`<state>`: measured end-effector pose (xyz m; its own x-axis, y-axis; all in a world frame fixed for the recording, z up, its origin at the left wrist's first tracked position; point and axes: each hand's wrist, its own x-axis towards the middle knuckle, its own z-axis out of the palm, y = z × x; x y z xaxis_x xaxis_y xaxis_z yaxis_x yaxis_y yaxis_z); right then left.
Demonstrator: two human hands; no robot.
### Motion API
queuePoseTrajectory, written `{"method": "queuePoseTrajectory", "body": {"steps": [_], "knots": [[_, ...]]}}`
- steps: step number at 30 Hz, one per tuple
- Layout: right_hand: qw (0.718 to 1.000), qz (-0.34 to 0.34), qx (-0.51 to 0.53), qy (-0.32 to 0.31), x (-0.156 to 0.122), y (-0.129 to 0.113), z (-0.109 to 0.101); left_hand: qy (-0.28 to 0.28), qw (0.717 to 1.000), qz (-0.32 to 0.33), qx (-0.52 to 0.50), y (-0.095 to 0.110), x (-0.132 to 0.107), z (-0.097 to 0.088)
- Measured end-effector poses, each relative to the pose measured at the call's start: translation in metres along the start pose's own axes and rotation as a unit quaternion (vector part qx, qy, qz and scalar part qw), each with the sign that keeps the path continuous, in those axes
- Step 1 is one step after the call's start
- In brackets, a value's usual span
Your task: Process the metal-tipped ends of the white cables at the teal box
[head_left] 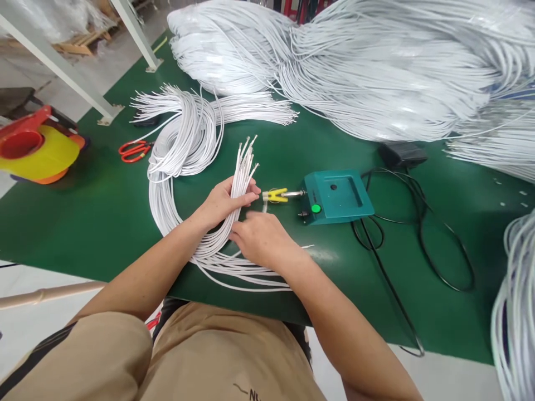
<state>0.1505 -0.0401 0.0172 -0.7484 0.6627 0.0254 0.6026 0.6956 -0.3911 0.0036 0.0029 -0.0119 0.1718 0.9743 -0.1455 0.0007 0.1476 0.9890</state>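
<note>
My left hand [223,205] is closed around a bundle of white wires [241,177], its thumb lying across them and the wire tips pointing up and away from me. Against the right side of this bundle is my right hand [262,236], fingers curled in and slightly blurred, apparently pinching a white wire [264,206]. That wire's upper end is at a yellow two-pronged piece [276,195], which sits on a metal shaft. The shaft comes out of a small teal machine [340,196] with a green round button. Where the wire runs under my fingers is hidden.
Coiled white wires [161,195] lie left of my hands, near red-handled scissors [134,150]. Large heaps of wire [376,72] cover the back. A black cable [424,239] and black box [401,154] lie right. A tape dispenser-like red and yellow object [42,147] is far left.
</note>
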Motion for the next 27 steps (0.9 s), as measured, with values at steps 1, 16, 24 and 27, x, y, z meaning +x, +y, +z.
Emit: {"method": "queuePoseTrajectory", "body": {"steps": [1,16,24,27], "knots": [[0.997,0.035,0.054,-0.03,-0.002,0.002,-0.002,0.005,1.0,-0.005,0.013,-0.001,0.0,-0.001],[0.768,0.228,0.527,0.284,-0.001,0.041,-0.026,0.0,1.0,0.022,0.001,0.009,-0.01,0.012],[0.84,0.197,0.374,0.34,-0.005,0.049,-0.03,0.001,0.999,0.026,0.027,0.014,-0.012,0.017],[0.806,0.241,0.42,0.339,-0.006,0.049,-0.031,0.026,0.996,0.04,0.072,0.015,-0.013,0.017]]}}
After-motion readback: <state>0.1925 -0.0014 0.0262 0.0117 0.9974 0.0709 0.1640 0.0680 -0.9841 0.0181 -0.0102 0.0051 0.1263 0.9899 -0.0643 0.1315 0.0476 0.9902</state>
